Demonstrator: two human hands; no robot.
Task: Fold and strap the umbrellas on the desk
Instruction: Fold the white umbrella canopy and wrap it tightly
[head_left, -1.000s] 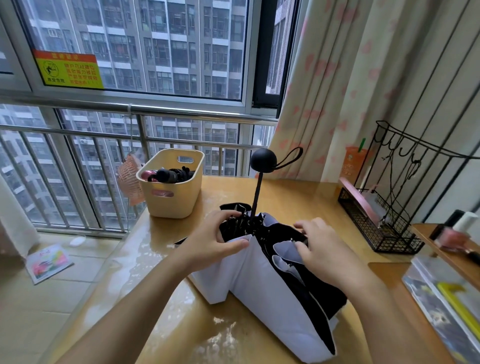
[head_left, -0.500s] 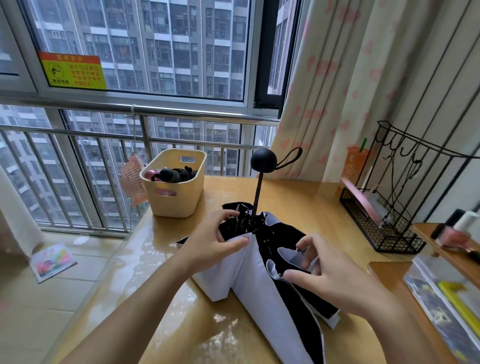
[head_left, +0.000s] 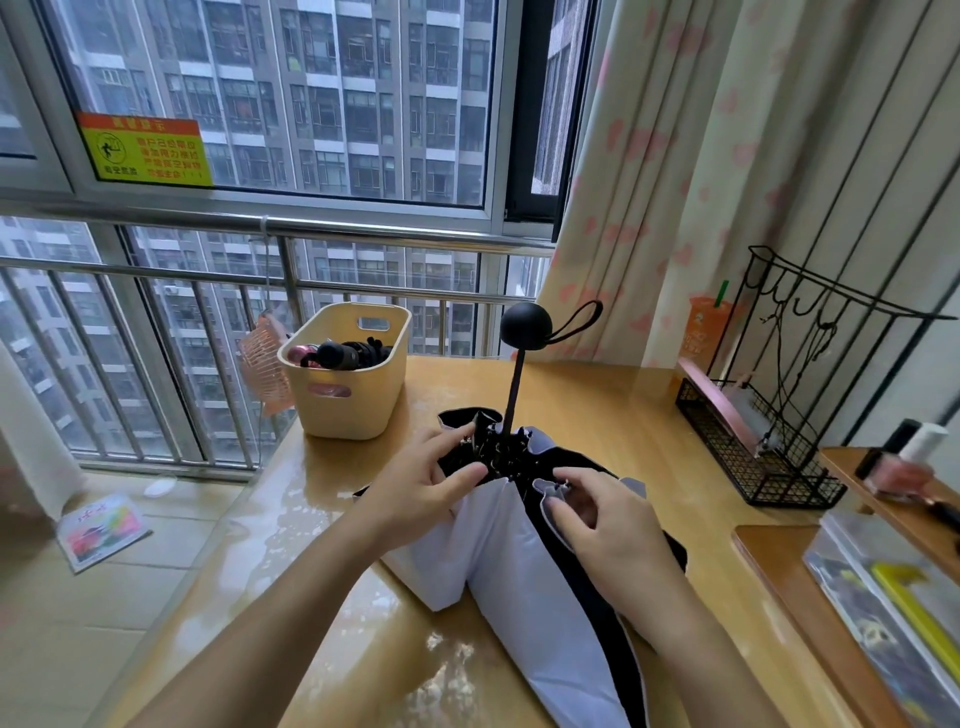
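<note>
Left hand (head_left: 421, 499) grips the lilac-and-black fabric umbrella (head_left: 509, 561), right hand (head_left: 613, 530) pinches a pleat (head_left: 544, 489) beside those fingers — tug each flat.

Your umbrella (head_left: 524, 571) runs off the bottom edge at 6 o'clock, so its lower end is out of sight. What your right grip (head_left: 618, 535) pinches in the fold is too small to name. At 9 o'clock the basket (head_left: 358, 400) wall hides most of its dark contents. At 3 o'clock the bottles (head_left: 901, 470) are blurred; at 4 o'clock the stack (head_left: 893, 597) is cut off.
</note>
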